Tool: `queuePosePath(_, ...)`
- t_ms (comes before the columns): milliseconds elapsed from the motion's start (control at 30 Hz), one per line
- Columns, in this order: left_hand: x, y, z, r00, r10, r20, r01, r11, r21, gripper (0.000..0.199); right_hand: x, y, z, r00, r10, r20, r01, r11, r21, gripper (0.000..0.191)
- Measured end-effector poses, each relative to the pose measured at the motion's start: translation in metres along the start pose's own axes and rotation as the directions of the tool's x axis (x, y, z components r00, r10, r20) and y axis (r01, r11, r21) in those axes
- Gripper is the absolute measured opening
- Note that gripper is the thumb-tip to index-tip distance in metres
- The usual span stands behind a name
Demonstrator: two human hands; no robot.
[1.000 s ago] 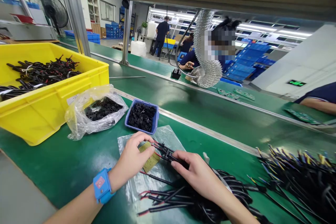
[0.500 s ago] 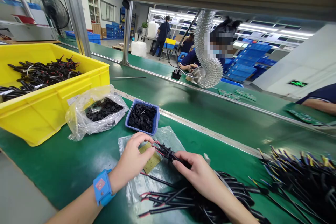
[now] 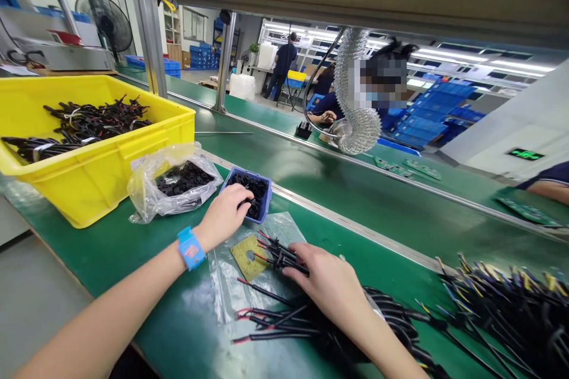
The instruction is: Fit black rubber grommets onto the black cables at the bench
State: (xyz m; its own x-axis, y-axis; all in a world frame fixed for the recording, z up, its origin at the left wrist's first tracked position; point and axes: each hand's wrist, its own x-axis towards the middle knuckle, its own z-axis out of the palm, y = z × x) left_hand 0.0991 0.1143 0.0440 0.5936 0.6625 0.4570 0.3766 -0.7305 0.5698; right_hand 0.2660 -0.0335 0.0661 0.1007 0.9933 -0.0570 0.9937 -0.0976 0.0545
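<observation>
Black parts: my left hand [image 3: 226, 216] dips curled fingers into the small blue plastic bin [image 3: 265, 196]; grip contents unclear.
Harness: my right hand [image 3: 323, 281] pins the black-and-red wire bundle [image 3: 278, 254] on the table, fitting unfinished.

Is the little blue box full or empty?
Nearly full: the blue box holds a heap of small black parts, and the left hand reaches into it.

No legible text anywhere. Green lit sign [image 3: 527, 154] on the white wall, far beyond the right hand [image 3: 326, 284] and to its right: characters too small and blurred to read. Blue wristband [image 3: 191, 248] just behind the left hand [image 3: 226, 213] carries a small red label, print unreadable.
</observation>
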Motion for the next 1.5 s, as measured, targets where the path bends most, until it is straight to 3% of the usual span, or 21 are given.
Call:
queuePosePath(100, 0.021, -0.011, 0.005, 0.966, 0.108, 0.234, -0.173, 0.944, 0.279, 0.022, -0.015, 0.000, -0.004, 0.993, -0.095, -0.072, 0.095, 0.995, -0.007, 0.030)
queuePosePath(167, 0.032, -0.016, 0.009, 0.933, 0.130, 0.335, -0.251, 0.903, 0.350, 0.018, -0.026, -0.002, -0.006, 0.978, -0.140, -0.153, 0.139, 0.990, -0.019, 0.021)
queuePosePath(233, 0.039, -0.018, 0.011, 0.918, 0.144, 0.369, -0.283, 0.889, 0.359, 0.014, -0.034, -0.008, -0.005, 0.961, -0.196, -0.195, 0.200, 0.980, 0.001, 0.003)
queuePosePath(300, 0.044, -0.017, 0.011, 0.909, 0.164, 0.383, -0.308, 0.883, 0.354, 0.015, -0.037, -0.016, -0.002, 0.955, -0.267, -0.130, 0.276, 0.960, 0.052, 0.014)
queuePosePath(433, 0.047, -0.016, 0.005, 0.903, 0.204, 0.378, -0.341, 0.875, 0.343, 0.019, -0.033, -0.024, -0.001, 0.930, -0.338, 0.143, 0.310, 0.933, 0.185, 0.012)
queuePosePath(633, 0.044, -0.011, -0.010, 0.958, 0.180, 0.221, -0.244, 0.920, 0.307, 0.020, -0.023, -0.019, -0.006, 0.912, -0.318, 0.258, 0.215, 0.908, 0.360, 0.015)
queuePosePath(767, 0.016, 0.002, -0.026, 0.997, 0.065, 0.035, -0.066, 0.998, 0.022, 0.018, -0.018, -0.024, 0.002, 0.924, -0.256, 0.285, 0.179, 0.946, 0.272, 0.011)
queuePosePath(833, -0.006, 0.006, -0.030, 0.997, -0.015, 0.079, 0.019, 0.999, -0.048, 0.019, -0.014, -0.028, 0.007, 0.926, -0.262, 0.271, 0.190, 0.946, 0.264, 0.009)
queuePosePath(900, -0.029, 0.005, -0.029, 0.984, -0.069, 0.162, 0.070, 0.998, -0.001, 0.019, -0.012, -0.030, 0.011, 0.928, -0.276, 0.252, 0.207, 0.941, 0.268, 0.009)
queuePosePath(1033, -0.061, -0.007, -0.017, 0.947, -0.088, 0.309, 0.052, 0.991, 0.124, 0.017, -0.012, -0.033, 0.016, 0.938, -0.277, 0.210, 0.223, 0.942, 0.251, 0.011)
queuePosePath(1267, -0.063, -0.014, -0.019, 0.891, -0.024, 0.453, 0.079, 0.992, -0.103, 0.025, -0.012, -0.024, 0.022, 0.991, -0.025, 0.130, -0.016, 0.954, 0.299, 0.013)
queuePosePath(1367, -0.064, -0.016, -0.019, 0.902, -0.027, 0.430, 0.090, 0.988, -0.127, 0.027, -0.007, -0.024, 0.021, 0.997, -0.024, 0.073, 0.001, 0.952, 0.306, 0.016)
queuePosePath(1500, -0.067, -0.017, -0.014, 0.917, -0.010, 0.398, 0.048, 0.995, -0.084, 0.021, -0.004, -0.029, 0.021, 0.994, -0.062, 0.091, 0.042, 0.975, 0.216, 0.021)
